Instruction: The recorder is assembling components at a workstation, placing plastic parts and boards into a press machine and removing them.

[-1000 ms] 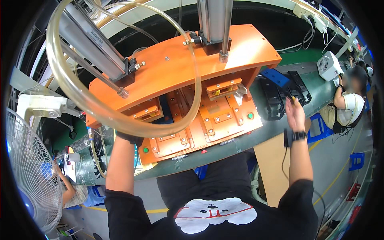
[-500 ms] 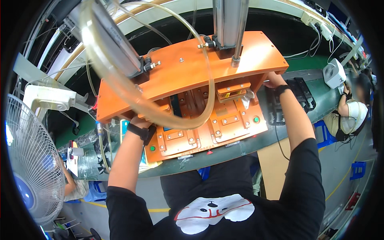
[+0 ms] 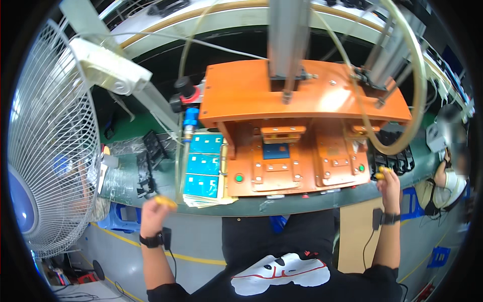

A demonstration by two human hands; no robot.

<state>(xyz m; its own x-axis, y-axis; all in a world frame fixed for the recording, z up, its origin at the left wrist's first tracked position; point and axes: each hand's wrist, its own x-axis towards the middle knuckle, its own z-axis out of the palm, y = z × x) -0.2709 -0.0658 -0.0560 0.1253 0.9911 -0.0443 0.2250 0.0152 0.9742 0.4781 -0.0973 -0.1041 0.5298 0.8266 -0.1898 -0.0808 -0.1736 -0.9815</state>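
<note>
My left hand is off the bench's front edge, left of the orange press. Yellow covers, like finger cots, sit on its fingertips; motion smears its fingers. At the press's right front corner is my right hand, fingers loosely bent with similar yellow tips and nothing visible in them. The nearest green button lies just left of it, apart from the fingers. Another green button is at the base's left corner. A blue panel lies in the left fixture, under the raised press head.
Blue printed sheets are stacked left of the press. Black plastic frames lie farther left, and black trays at right. A caged fan stands at far left. A clear hose loops over the press's right. A person sits at right.
Both hands have come out from the press's sides, the left one outward and toward me. The view has shifted, so the press appears farther right. The blue panel in the left fixture is now plainly visible.
</note>
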